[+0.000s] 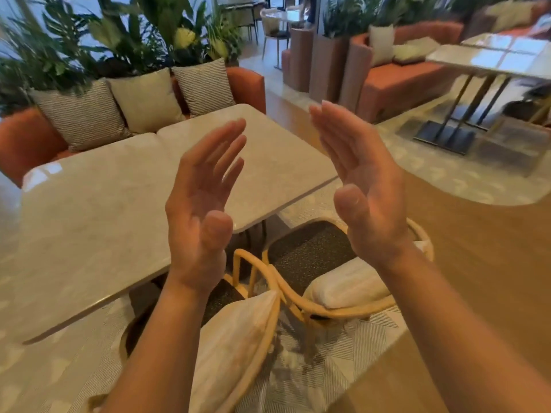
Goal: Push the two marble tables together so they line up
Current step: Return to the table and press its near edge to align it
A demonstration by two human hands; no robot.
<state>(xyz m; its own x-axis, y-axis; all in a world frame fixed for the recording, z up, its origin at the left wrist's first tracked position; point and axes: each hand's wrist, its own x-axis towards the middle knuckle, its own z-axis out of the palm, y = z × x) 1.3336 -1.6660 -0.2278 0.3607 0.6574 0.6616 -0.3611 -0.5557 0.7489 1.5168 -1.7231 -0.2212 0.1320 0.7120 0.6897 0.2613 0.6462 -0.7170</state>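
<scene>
Two pale marble tables stand side by side in front of me, the left table [89, 210] and the right table [277, 156], touching along a seam that runs from the back toward me. My left hand [202, 204] and my right hand [363, 186] are raised in the air above the right table's near corner, palms facing each other, fingers straight and apart. Neither hand touches a table or holds anything.
An orange sofa [247, 84] with several cushions lines the tables' far side, with plants behind. Two rattan chairs [298, 296] with white cushions stand by the near edge under my hands. Another marble table [489, 59] on black legs is at the right, beside wooden flooring.
</scene>
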